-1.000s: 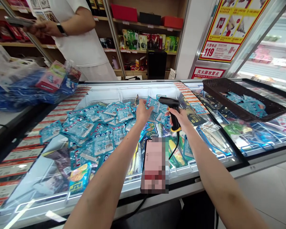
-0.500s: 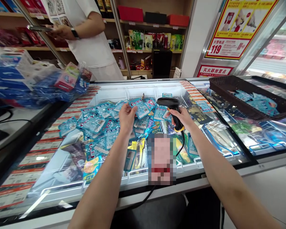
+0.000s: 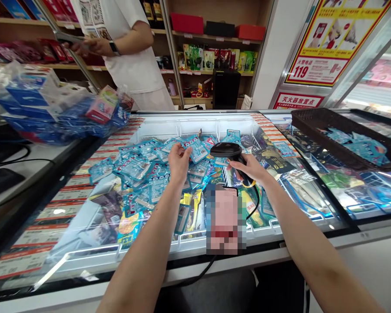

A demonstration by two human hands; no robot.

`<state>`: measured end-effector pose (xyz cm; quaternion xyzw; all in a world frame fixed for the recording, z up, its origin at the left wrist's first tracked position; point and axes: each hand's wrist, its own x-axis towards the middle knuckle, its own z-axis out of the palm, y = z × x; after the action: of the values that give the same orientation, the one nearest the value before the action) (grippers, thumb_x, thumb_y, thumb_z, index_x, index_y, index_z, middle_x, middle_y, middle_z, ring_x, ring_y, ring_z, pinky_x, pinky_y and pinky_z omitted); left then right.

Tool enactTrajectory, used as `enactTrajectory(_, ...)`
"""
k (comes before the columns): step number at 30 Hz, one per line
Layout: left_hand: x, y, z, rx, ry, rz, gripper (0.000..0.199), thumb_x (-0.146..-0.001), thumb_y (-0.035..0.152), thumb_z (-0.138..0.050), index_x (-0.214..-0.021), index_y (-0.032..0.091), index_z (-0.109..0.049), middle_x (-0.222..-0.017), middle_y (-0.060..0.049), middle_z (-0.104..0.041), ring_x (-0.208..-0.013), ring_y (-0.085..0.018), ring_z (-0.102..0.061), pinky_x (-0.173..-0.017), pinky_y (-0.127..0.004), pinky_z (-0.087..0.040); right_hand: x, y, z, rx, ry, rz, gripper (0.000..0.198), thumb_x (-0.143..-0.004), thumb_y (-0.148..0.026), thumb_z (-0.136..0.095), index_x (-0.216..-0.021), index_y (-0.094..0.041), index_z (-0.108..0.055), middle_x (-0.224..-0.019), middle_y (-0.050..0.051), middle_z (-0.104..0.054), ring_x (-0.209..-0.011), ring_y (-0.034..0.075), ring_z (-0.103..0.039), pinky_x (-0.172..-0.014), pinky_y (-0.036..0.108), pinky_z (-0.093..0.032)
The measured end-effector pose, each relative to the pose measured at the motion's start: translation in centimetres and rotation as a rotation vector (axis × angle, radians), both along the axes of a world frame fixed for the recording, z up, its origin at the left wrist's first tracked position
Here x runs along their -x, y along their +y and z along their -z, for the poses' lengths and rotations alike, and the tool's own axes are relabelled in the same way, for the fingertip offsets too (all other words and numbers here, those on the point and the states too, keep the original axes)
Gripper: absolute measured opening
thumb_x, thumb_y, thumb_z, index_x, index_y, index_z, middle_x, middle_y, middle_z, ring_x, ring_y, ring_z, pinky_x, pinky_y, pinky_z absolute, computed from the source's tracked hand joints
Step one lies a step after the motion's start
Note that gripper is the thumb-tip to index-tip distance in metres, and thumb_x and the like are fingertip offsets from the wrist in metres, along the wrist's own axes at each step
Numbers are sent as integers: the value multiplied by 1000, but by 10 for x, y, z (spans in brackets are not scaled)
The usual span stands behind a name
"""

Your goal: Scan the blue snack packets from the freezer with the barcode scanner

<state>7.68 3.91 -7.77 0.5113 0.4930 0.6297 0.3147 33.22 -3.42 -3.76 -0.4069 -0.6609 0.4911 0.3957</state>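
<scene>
Over the glass top of a chest freezer, my left hand (image 3: 180, 160) pinches the edge of a small blue packet (image 3: 197, 149) with a printed label. My right hand (image 3: 250, 169) is wrapped around the handle of a black barcode scanner (image 3: 226, 150), whose head points left toward that packet. A cable runs down from the scanner's grip. Many similar blue packets (image 3: 133, 167) lie heaped on the glass left of and beneath my left hand. Another blue packet (image 3: 233, 135) lies behind the scanner. A pixelated phone-like object (image 3: 226, 217) is near the front edge between my forearms.
A brown basket (image 3: 339, 154) with blue packets stands at the right. Plastic-wrapped blue boxes (image 3: 35, 104) sit at the left. Across the freezer, a person in a white shirt (image 3: 127, 65) holds a device before stocked shelves (image 3: 211, 76). A black cable (image 3: 198, 276) hangs at the front.
The scanner's head has tilted lower, and its handle has turned in my right hand. A blue packet behind it shows more fully now. The whole view has shifted slightly; my left hand keeps its packet.
</scene>
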Motion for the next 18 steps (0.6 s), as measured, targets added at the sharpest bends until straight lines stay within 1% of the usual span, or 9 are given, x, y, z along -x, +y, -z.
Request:
enactTrajectory(4, -2, -2, 0, -24, -11, 38, 32, -77, 38, -65, -101, 19, -55, -80, -1, -61, -65, -12, -57, -55, -23, -47, 1, 1, 2, -5, -12, -7, 37, -82, -52, -64, -93, -17, -60, -87, 8, -73, -42, 12, -56, -40, 26, -44)
enactTrajectory(9, -3, -4, -1, -16, 6, 54, 31, -78, 36, -65, -102, 19, -56, -80, -1, -63, -65, -12, -57, -55, -23, -47, 4, 2, 3, -23, -48, -8, 38, -82, -52, -63, -94, -17, -61, -88, 8, -73, -43, 11, -57, -40, 25, -44)
enactTrajectory(14, -2, -3, 0, 0, 12, 47, 32, -78, 37, -64, -104, 20, -56, -80, -1, -62, -66, -13, -57, -54, -23, -47, 5, 2, 5, -31, -45, -15, 37, -84, -51, -63, -96, -16, -60, -89, 8, -72, -43, 11, -57, -39, 25, -44)
enactTrajectory(18, 0, 0, 2, -1, -15, 39, 37, -76, 38, -66, -105, 19, -54, -79, 0, -58, -63, -12, -54, -52, -23, -47, 6, 3, 5, -22, -47, -21, 39, -83, -52, -63, -97, -16, -59, -90, 9, -72, -44, 11, -58, -40, 25, -46)
